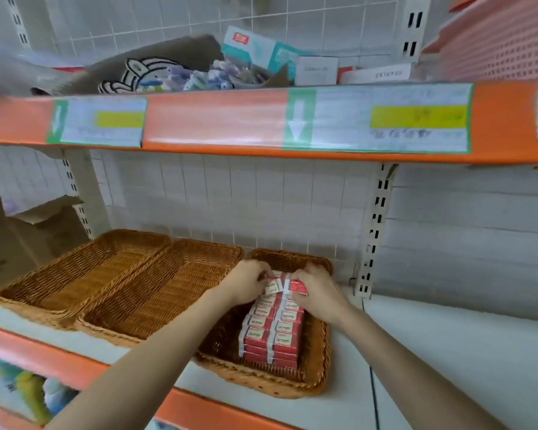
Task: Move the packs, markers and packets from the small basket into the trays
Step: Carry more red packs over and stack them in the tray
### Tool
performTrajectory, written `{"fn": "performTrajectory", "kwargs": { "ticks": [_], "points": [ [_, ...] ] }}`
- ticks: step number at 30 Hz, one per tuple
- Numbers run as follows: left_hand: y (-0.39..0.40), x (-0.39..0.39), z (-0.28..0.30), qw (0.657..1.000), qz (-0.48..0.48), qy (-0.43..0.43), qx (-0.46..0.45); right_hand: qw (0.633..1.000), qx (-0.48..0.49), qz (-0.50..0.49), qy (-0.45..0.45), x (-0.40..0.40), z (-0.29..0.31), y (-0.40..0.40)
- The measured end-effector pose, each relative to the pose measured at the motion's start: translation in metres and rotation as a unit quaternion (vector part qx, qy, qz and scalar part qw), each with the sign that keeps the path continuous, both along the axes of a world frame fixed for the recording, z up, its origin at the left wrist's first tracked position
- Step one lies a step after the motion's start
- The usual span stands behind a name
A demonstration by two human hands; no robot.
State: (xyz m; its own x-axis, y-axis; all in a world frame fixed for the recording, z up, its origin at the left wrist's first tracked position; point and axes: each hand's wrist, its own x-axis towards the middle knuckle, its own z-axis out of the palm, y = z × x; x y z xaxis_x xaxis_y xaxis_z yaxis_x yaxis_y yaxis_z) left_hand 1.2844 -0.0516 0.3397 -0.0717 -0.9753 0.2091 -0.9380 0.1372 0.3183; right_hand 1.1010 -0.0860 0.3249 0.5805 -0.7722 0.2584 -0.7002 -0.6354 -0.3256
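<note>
Here the right wicker tray point(319, 361) holds stacked red packs point(272, 333), seemingly two rows.

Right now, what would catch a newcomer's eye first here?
Two hands, left hand and right hand, hold red packs at the far end of a stack in the right-hand wicker tray. Two bare wicker trays sit left, under an orange shelf edge.

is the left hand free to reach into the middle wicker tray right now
Probably not yet: the left hand pinches a red and white pack over the right wicker tray. The middle wicker tray lies open beside it.
</note>
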Motion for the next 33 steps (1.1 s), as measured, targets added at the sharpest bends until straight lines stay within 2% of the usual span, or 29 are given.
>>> {"fn": "performTrajectory", "kwargs": {
  "ticks": [3, 8, 13, 19, 26, 33],
  "points": [
    [-0.004, 0.011, -0.007, 0.999, -0.038, -0.02, -0.013, 1.0, 0.01, -0.017, -0.004, 0.002, -0.005, 0.004],
    [-0.003, 0.018, -0.009, 0.997, -0.069, 0.005, -0.026, 0.999, 0.023, -0.033, 0.008, 0.001, -0.006, 0.005],
    [0.002, 0.015, -0.006, 0.996, -0.082, 0.027, 0.021, 1.0, 0.007, -0.02, -0.013, 0.003, -0.004, 0.004],
    [0.003, 0.017, -0.007, 0.994, -0.1, 0.029, 0.029, 0.999, -0.018, -0.007, -0.047, 0.0, 0.0, 0.006],
    [0.005, 0.024, -0.002, 0.988, -0.155, 0.001, 0.004, 0.998, -0.035, -0.022, 0.045, 0.004, 0.001, 0.003],
    [0.009, 0.023, 0.004, 0.98, -0.188, -0.038, 0.052, 0.994, -0.014, -0.004, 0.105, 0.003, 0.01, 0.006]
  ]
}}
